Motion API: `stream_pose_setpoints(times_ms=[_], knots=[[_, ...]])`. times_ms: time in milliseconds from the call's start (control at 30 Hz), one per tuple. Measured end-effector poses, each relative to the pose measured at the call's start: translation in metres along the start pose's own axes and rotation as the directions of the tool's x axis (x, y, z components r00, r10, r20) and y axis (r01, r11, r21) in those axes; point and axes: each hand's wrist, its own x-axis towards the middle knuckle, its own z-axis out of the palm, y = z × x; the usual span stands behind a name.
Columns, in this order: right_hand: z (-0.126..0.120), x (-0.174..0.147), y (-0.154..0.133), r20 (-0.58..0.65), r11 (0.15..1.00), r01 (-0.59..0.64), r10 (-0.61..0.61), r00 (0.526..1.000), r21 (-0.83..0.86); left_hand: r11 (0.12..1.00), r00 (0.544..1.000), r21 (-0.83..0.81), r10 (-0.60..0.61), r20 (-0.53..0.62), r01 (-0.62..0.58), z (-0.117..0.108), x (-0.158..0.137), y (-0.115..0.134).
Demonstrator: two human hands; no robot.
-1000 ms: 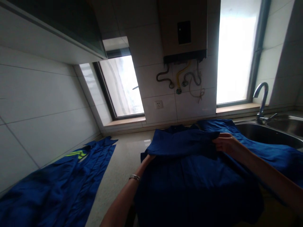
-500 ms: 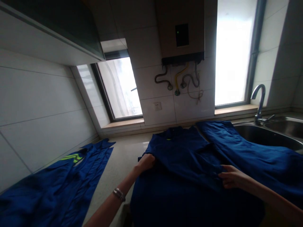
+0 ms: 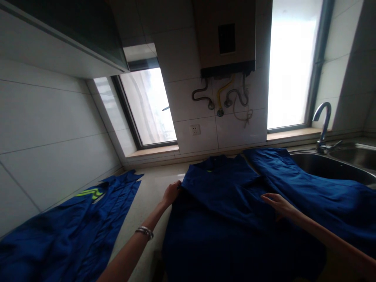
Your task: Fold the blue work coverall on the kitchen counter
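Here, dark blue garment (image 3: 229, 196) lies folded, creased.

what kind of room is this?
Most likely a home kitchen: a steel sink with a faucet, a tiled wall, and a wall-mounted water heater with pipes. Blue garments lie on the counter; the left hand and right hand rest on the middle garment.

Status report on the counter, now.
Left hand gripping blue garment at its left edge. Right hand flat on it, open. Second blue garment lies apart, left. Sink beside.
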Motion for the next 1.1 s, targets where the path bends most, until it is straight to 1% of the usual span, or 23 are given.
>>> stream_pose_setpoints(times_ms=[100, 167, 200, 267, 333, 367, 400, 467, 533, 600, 633, 700, 767, 800, 833, 867, 967, 1033, 1100], knots=[[0.003, 0.019, 0.006, 0.017, 0.976, 0.157, -0.157, 0.988, -0.147, 0.999, 0.999, -0.02, -0.028, 0.017, 0.028, 0.0, 0.001, 0.003], [0.002, 0.026, 0.002, 0.015, 0.937, 0.266, -0.269, 0.963, -0.228, 0.999, 0.999, -0.028, -0.023, 0.025, 0.024, 0.0, 0.0, 0.002], [0.0, 0.027, -0.002, 0.0, 0.909, 0.321, -0.333, 0.943, -0.267, 0.999, 0.999, -0.023, -0.028, 0.022, 0.028, 0.0, -0.001, 0.0], [-0.008, 0.026, -0.012, -0.038, 0.843, 0.427, -0.463, 0.886, -0.326, 0.999, 0.999, 0.025, -0.041, 0.003, 0.041, 0.0, -0.003, -0.007], [-0.017, 0.023, -0.015, -0.089, 0.797, 0.482, -0.545, 0.834, -0.364, 0.99, 1.0, 0.138, -0.003, -0.01, 0.005, 0.0, -0.006, -0.014], [-0.02, 0.022, -0.013, -0.109, 0.788, 0.482, -0.557, 0.823, -0.384, 0.977, 0.999, 0.208, 0.047, 0.0, -0.046, 0.001, -0.008, -0.018], [-0.023, 0.021, -0.009, -0.114, 0.782, 0.473, -0.557, 0.823, -0.405, 0.954, 0.994, 0.278, 0.108, 0.022, -0.11, 0.001, -0.009, -0.021], [-0.025, 0.02, 0.005, -0.055, 0.764, 0.46, -0.54, 0.84, -0.453, 0.896, 0.977, 0.389, 0.194, 0.091, -0.215, 0.002, -0.011, -0.025], [-0.025, 0.021, 0.02, 0.045, 0.732, 0.469, -0.517, 0.855, -0.494, 0.853, 0.964, 0.452, 0.203, 0.173, -0.261, 0.001, -0.01, -0.025], [-0.024, 0.022, 0.026, 0.116, 0.697, 0.478, -0.499, 0.859, -0.534, 0.829, 0.948, 0.475, 0.195, 0.251, -0.296, -0.003, -0.008, -0.022], [-0.025, 0.023, 0.026, 0.128, 0.684, 0.466, -0.485, 0.865, -0.561, 0.821, 0.94, 0.476, 0.2, 0.277, -0.315, -0.006, -0.006, -0.02], [-0.026, 0.026, 0.018, 0.097, 0.661, 0.375, -0.417, 0.904, -0.65, 0.819, 0.933, 0.466, 0.218, 0.286, -0.334, -0.012, -0.003, -0.016], [-0.024, 0.03, 0.006, 0.005, 0.625, 0.222, -0.33, 0.944, -0.748, 0.841, 0.94, 0.433, 0.238, 0.243, -0.325, -0.014, -0.001, -0.014], [-0.021, 0.032, 0.0, -0.037, 0.601, 0.159, -0.3, 0.953, -0.783, 0.857, 0.943, 0.404, 0.248, 0.222, -0.32, -0.014, -0.001, -0.014], [-0.018, 0.034, -0.005, -0.064, 0.579, 0.12, -0.288, 0.956, -0.806, 0.874, 0.943, 0.367, 0.257, 0.21, -0.319, -0.012, 0.0, -0.014], [-0.013, 0.037, -0.01, -0.075, 0.563, 0.108, -0.293, 0.953, -0.819, 0.89, 0.942, 0.324, 0.264, 0.207, -0.32, -0.009, 0.001, -0.016], [0.002, 0.045, -0.016, -0.056, 0.543, 0.152, -0.348, 0.936, -0.826, 0.922, 0.932, 0.209, 0.274, 0.238, -0.325, 0.002, 0.002, -0.021], [0.01, 0.05, -0.017, -0.029, 0.539, 0.193, -0.375, 0.926, -0.82, 0.917, 0.912, 0.178, 0.299, 0.281, -0.356, 0.007, 0.002, -0.023], [0.012, 0.055, -0.016, 0.008, 0.532, 0.244, -0.407, 0.913, -0.811, 0.896, 0.887, 0.182, 0.336, 0.317, -0.404, 0.009, 0.001, -0.022]])
